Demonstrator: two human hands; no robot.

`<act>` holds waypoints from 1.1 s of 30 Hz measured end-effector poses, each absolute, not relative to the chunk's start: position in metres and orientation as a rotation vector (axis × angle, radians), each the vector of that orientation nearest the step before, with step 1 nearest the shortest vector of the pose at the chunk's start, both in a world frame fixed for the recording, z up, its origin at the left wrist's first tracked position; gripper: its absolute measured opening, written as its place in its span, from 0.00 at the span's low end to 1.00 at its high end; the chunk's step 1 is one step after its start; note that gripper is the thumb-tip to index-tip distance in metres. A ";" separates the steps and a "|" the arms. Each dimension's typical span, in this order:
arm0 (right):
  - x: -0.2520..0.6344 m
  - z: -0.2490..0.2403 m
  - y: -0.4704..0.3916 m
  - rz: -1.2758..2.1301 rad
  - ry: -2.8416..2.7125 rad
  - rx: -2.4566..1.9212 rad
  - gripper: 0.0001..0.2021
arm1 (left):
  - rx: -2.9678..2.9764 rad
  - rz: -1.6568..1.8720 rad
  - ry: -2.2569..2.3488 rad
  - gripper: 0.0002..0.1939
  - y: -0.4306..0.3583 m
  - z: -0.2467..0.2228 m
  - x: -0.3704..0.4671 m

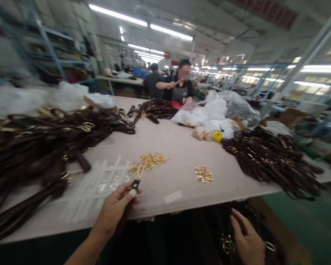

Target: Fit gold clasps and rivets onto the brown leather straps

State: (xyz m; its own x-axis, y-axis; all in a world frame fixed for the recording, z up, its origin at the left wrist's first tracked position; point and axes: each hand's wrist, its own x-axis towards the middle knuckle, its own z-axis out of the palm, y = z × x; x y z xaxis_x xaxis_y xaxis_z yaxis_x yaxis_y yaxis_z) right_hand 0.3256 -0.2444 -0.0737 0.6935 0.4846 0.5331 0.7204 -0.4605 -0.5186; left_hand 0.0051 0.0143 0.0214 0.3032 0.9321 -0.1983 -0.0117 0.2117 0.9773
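the left hand pinches one flat, dark brown strap over the near edge of the pale tabletop; a single oval gold buckle juts from its end. the right hand is down below that edge, beside gold fittings, its fingers narrowly parted; i can't tell whether it grips anything. two piles of shiny little gold pieces lie ahead, among three tangled strap heaps. the red banner is too blurred to read.

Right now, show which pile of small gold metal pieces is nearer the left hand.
The larger gold pile, just beyond the left hand; the smaller, compact pile lies farther right.
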 end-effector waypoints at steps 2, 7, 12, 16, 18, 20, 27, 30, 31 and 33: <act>0.313 -0.075 -0.237 -0.298 -0.983 -2.135 0.20 | 1.048 0.855 1.045 0.31 0.008 0.017 -0.010; 0.272 -0.044 -0.184 -0.249 -1.353 -1.865 0.14 | 0.907 0.798 0.959 0.22 -0.014 0.016 -0.019; 0.230 -0.027 -0.123 -0.202 -1.544 -1.702 0.10 | 0.690 0.716 0.851 0.20 -0.029 0.015 -0.034; 0.206 -0.028 -0.102 -0.102 -1.625 -1.719 0.10 | 0.506 0.680 0.864 0.22 -0.034 0.018 -0.045; 0.208 -0.029 -0.099 -0.103 -1.633 -1.795 0.11 | 0.467 0.654 0.856 0.25 -0.033 0.015 -0.051; 0.222 -0.029 -0.102 -0.149 -1.590 -1.897 0.12 | 0.423 0.633 0.844 0.29 -0.031 0.009 -0.055; 0.303 -0.027 -0.127 -0.282 -1.357 -2.180 0.16 | 0.482 0.572 0.963 0.24 -0.034 -0.011 -0.042; 0.318 -0.028 -0.122 -0.279 -1.368 -2.234 0.16 | 0.529 0.573 1.014 0.26 -0.037 -0.013 -0.030; 0.320 -0.028 -0.119 -0.279 -1.382 -2.246 0.16 | 0.543 0.577 1.024 0.26 -0.038 -0.014 -0.027; 0.322 -0.028 -0.112 -0.283 -1.412 -2.269 0.16 | 0.566 0.593 1.035 0.26 -0.040 -0.013 -0.023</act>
State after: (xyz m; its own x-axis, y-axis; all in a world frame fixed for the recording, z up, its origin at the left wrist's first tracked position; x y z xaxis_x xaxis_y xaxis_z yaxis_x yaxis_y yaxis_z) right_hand 0.3220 -0.1121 -0.0281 0.4545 0.7962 0.3994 0.8886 -0.3744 -0.2648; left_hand -0.0232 -0.0402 -0.0127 0.3858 0.6882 -0.6144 -0.1826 0.7098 0.6804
